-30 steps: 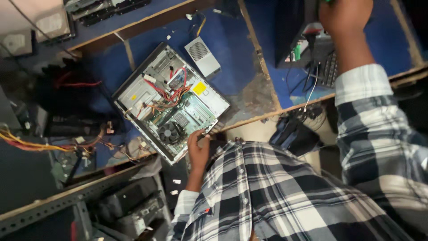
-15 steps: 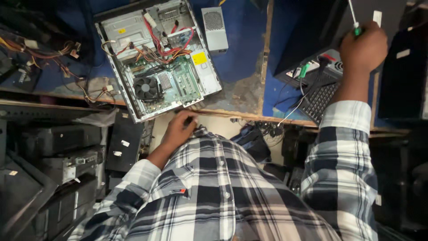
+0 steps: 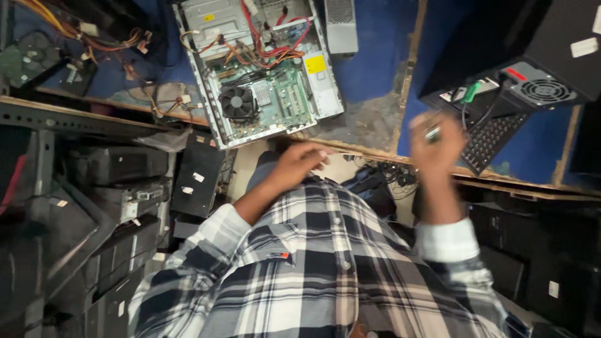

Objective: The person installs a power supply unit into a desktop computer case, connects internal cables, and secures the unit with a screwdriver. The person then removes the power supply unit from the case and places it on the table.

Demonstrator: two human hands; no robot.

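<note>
Lots of junk around here. Just right of the right hand (image 3: pixel 438 141) there's a black keyboard (image 3: pixel 491 141) lying at an angle. Above that sits a black tower (image 3: pixel 551 44) with a round fan grille (image 3: pixel 543 92) and a green plug (image 3: pixel 471 92) at its back. Up past the left hand (image 3: pixel 300 164), towards the far side, is a grey metal box (image 3: pixel 341 25) on the blue bench cover (image 3: pixel 375 56). A wooden strip (image 3: pixel 410 69) runs across the cover between the two hands. Way off to the left of the left hand there's a tangle of loose cables (image 3: pixel 94 37). Below that, black cases (image 3: pixel 119 188) are stacked under the bench.
</note>
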